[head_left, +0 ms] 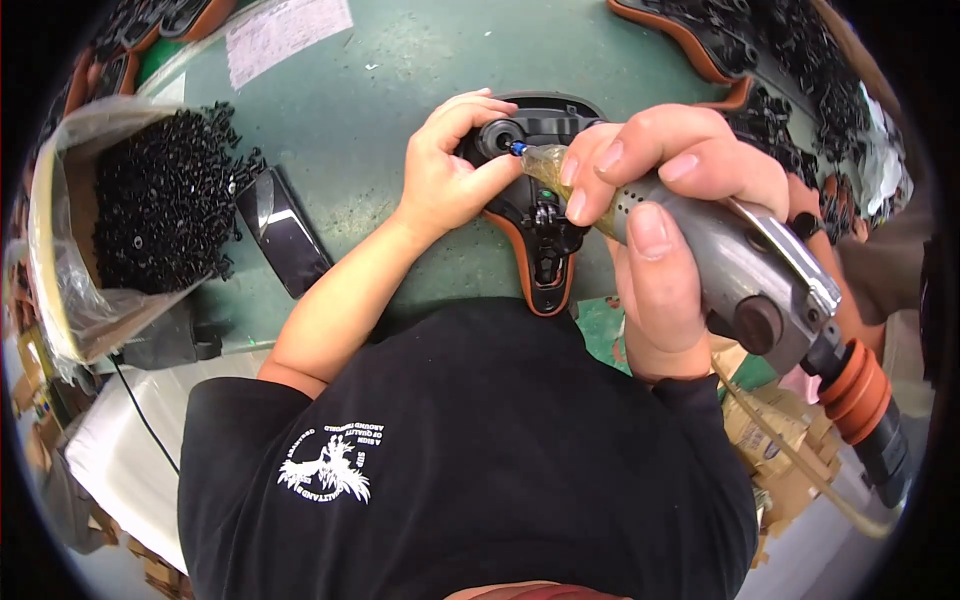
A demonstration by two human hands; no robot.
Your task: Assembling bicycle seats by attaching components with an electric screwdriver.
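My right hand [665,240] is wrapped round a grey power screwdriver [740,260], whose nose is covered in clear yellowish wrap and ends in a blue-collared bit. That tip meets a round black recess on a black plastic housing [545,215] with orange edging. Against the housing's left side, my left hand [445,165] holds it on the green table, thumb below the recess and fingers over the far rim. Whether a screw sits at the tip is too small to tell.
At the left, a plastic-lined box [65,230] holds a heap of black screws [165,200]. A dark phone [285,235] lies beside it. A paper sheet [285,40] rests at the back. More housings [690,40] and small black parts [825,90] crowd the far right.
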